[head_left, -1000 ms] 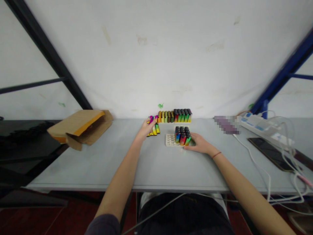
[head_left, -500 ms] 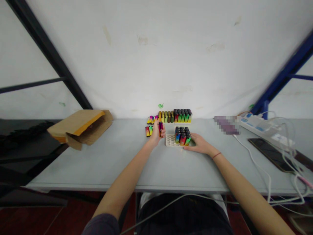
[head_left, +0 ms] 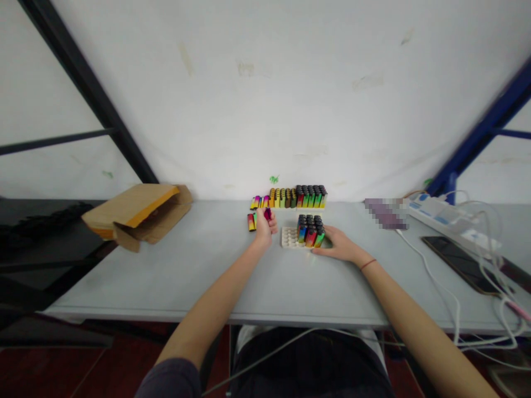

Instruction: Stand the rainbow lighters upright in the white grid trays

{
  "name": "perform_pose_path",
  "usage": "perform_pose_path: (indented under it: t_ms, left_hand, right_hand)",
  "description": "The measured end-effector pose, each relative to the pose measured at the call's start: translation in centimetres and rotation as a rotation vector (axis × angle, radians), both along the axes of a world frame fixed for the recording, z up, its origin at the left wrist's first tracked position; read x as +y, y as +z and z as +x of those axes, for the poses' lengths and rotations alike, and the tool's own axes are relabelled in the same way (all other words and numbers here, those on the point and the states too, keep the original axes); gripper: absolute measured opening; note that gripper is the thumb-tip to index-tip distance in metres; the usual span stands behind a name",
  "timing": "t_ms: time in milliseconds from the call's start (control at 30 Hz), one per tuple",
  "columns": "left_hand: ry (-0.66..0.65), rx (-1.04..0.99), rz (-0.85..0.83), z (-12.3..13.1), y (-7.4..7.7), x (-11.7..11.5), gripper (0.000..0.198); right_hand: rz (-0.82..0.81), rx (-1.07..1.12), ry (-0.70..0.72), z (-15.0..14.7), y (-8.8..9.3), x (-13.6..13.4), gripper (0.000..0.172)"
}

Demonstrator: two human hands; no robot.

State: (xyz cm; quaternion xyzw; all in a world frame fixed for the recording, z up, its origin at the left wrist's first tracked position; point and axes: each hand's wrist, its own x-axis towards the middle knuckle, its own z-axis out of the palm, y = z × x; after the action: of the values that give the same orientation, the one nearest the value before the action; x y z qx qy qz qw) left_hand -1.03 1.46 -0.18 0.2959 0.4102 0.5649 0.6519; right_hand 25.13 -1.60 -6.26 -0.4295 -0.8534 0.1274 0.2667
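Observation:
My left hand (head_left: 264, 226) is closed around a red-magenta lighter (head_left: 267, 214), held just left of a white slotted tray (head_left: 289, 237). The tray's right half holds several colourful lighters (head_left: 310, 229) standing upright with black caps. My right hand (head_left: 337, 243) rests on the table against the tray's right side, fingers curled along it. Two loose lighters (head_left: 251, 221) lie on the grey table (head_left: 265, 276) left of my left hand. A full row of lighters (head_left: 297, 197) stands behind, near the wall.
An open cardboard box (head_left: 136, 213) lies at the table's left end. On the right are a power strip (head_left: 435, 210), white cables (head_left: 456, 298) and a dark phone (head_left: 458, 260). A white wall rises right behind the table.
My left hand picked a lighter from the loose pile at the back left and brought it right, towards the tray. My right hand stayed by the tray.

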Motion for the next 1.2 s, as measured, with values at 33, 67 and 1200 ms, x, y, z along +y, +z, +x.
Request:
perform_pose_path:
  t_ms: [33, 67, 1200]
  left_hand:
    - [0.004, -0.012, -0.002, 0.1, 0.1, -0.1, 0.046]
    - [0.003, -0.021, -0.003, 0.1, 0.1, -0.1, 0.046]
    - [-0.514, 0.875, 0.873, -0.4, -0.7, -0.7, 0.031]
  right_hand:
    - [0.000, 0.002, -0.001, 0.0, 0.0, 0.0, 0.069]
    - [0.001, 0.003, -0.003, 0.0, 0.0, 0.0, 0.069]
    - [0.018, 0.022, 0.013, -0.1, -0.1, 0.0, 0.064]
